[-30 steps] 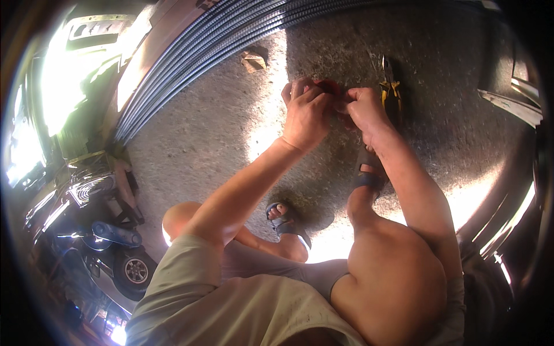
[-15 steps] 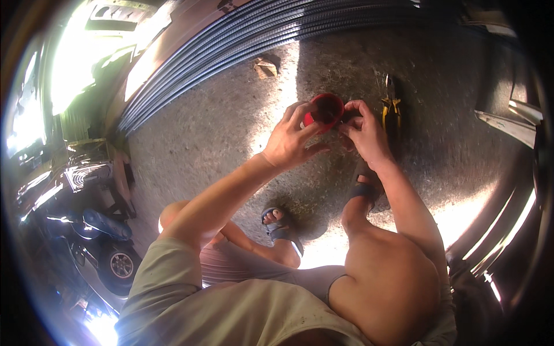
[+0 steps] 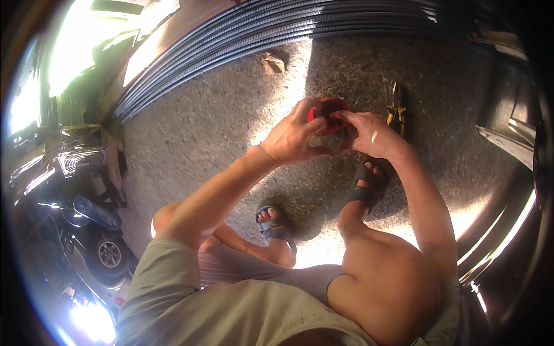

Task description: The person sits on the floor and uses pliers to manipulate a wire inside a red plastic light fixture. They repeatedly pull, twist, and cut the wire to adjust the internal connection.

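Observation:
A small red cup (image 3: 332, 105), round with a dark inside, is held up over the floor in front of me. My left hand (image 3: 292, 136) wraps its fingers round the cup's left side. From the right, my right hand (image 3: 374, 136) reaches over the rim, one finger dipping inside and the others bent close to the cup's outer side. What lies in the cup is too dark to make out. Beyond my right hand, pliers (image 3: 397, 111) with yellow and black handles lie on the ground, partly hidden by that hand.
Long ribbed steel bars (image 3: 242, 40) run along the far side of the rough concrete floor (image 3: 190, 132). A brown scrap (image 3: 273, 63) lies near them. A wheeled machine (image 3: 108, 254) stands at the left, and pale boards (image 3: 508, 135) at the right. My sandalled feet are below the cup.
My right hand has come in over the cup, a finger now inside its rim. The left hand keeps its hold. The view has shifted slightly.

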Demonstrator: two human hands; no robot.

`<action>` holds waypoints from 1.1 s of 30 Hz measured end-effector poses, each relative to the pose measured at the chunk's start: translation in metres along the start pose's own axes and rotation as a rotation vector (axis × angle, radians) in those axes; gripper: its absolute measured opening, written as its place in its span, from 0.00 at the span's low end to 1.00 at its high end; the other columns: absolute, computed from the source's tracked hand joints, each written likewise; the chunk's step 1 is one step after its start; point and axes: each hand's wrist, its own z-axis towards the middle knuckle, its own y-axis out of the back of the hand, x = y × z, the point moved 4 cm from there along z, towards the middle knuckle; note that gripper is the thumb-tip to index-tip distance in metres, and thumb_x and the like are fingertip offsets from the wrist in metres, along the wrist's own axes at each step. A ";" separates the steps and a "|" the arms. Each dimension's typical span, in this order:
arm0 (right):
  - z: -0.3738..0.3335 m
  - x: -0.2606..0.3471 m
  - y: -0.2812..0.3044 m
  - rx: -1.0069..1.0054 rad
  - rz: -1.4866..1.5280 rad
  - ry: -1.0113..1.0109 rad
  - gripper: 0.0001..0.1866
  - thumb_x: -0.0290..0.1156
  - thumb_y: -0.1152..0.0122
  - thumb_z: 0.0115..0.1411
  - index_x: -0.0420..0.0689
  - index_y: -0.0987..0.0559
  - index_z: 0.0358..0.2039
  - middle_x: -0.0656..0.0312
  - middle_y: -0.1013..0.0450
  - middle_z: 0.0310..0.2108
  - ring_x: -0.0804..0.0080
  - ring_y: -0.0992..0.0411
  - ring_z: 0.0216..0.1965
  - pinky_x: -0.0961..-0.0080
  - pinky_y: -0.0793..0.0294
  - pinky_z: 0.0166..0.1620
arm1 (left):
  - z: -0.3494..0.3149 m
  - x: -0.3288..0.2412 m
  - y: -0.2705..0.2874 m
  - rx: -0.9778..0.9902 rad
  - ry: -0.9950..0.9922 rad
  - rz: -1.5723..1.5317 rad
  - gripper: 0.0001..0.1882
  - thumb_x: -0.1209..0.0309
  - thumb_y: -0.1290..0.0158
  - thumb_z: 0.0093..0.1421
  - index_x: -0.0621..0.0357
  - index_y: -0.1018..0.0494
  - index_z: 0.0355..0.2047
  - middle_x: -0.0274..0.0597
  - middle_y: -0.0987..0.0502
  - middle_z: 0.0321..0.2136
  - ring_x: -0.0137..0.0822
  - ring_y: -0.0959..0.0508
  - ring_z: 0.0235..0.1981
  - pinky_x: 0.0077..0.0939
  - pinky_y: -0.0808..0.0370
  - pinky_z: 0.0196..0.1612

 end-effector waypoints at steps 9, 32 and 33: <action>0.008 -0.024 -0.027 -0.011 0.603 -0.061 0.34 0.13 0.27 0.55 0.39 0.24 0.63 0.59 0.20 0.56 0.71 0.22 0.57 0.71 0.17 0.58 | 0.004 0.005 0.007 0.001 -0.122 -0.019 0.26 0.59 0.24 0.49 0.59 0.22 0.42 0.55 0.33 0.58 0.58 0.26 0.60 0.46 0.17 0.57; -0.001 -0.010 -0.046 -0.223 0.657 0.097 0.24 0.11 0.40 0.65 0.40 0.20 0.61 0.57 0.19 0.54 0.72 0.19 0.51 0.72 0.15 0.52 | -0.003 0.010 -0.006 -0.137 -0.200 -0.037 0.22 0.63 0.23 0.46 0.55 0.20 0.38 0.47 0.27 0.52 0.64 0.28 0.66 0.53 0.17 0.59; -0.001 -0.009 -0.046 -0.239 0.635 0.123 0.24 0.11 0.40 0.65 0.41 0.20 0.60 0.56 0.19 0.53 0.72 0.19 0.51 0.71 0.15 0.52 | -0.003 0.011 -0.007 -0.138 -0.183 -0.041 0.23 0.63 0.22 0.44 0.56 0.20 0.38 0.48 0.27 0.53 0.64 0.28 0.66 0.54 0.18 0.60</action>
